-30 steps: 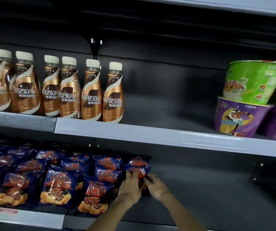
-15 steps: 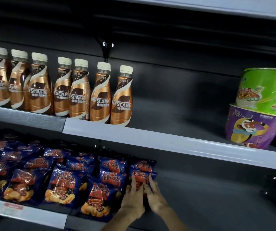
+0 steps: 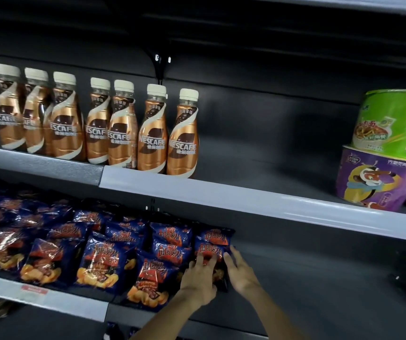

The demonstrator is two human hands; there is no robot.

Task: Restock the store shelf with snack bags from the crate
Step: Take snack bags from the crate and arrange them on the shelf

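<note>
Two hands work at the right end of the snack row on the lower shelf (image 3: pixel 319 285). My left hand (image 3: pixel 198 278) lies with its fingers stretched forward over the front of a dark blue snack bag (image 3: pixel 209 251), fingertips pressing on its red-and-orange print. My right hand (image 3: pixel 240 272) comes in from the other side, fingers extended and slightly spread along the bag's right edge, touching it. Both grips are flat and loose; neither curls round the bag, which sits between the two palms.

The bag stands leaning back, the last one on the right of the row, with another like it just behind. Its foil is crinkled and glossy, blue with red lettering. To its left the other snack bags (image 3: pixel 99 261) overlap in several ranks, the front ones showing orange chips at the bottom.

On the shelf above, seven coffee bottles (image 3: pixel 153 133) stand in a line at the left, and at the far right a green noodle bowl (image 3: pixel 393 126) sits stacked on a purple noodle bowl (image 3: pixel 373 182).
</note>
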